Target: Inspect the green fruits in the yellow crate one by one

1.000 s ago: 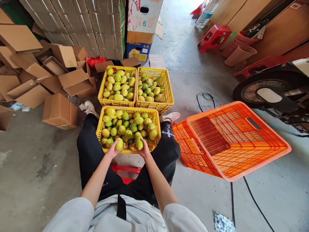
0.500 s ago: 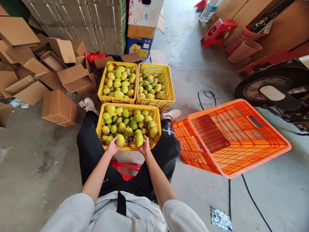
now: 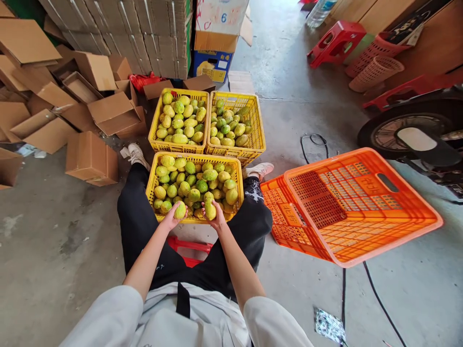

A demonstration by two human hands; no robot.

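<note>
My left hand is closed around a yellow-green fruit, round to oval, whose exact kind I cannot tell. Another such fruit, yellower on top, sits in the curled fingers of my right hand. Both hands are above the near edge of a yellow plastic crate between my knees. Many fruits of the same sort, some yellow and some green, fill that crate. My fingers partly hide the undersides of the held fruits.
Behind stand two more yellow crates of fruit, at left and right. A tipped orange crate lies to my right, near a motorcycle wheel. Cardboard boxes are heaped on the left. Black cables cross the floor.
The fruits have turned in both hands; the right one now shows a yellower side instead of its greener one. Both stay gripped over the crate's near edge. The camera view has shifted slightly.
</note>
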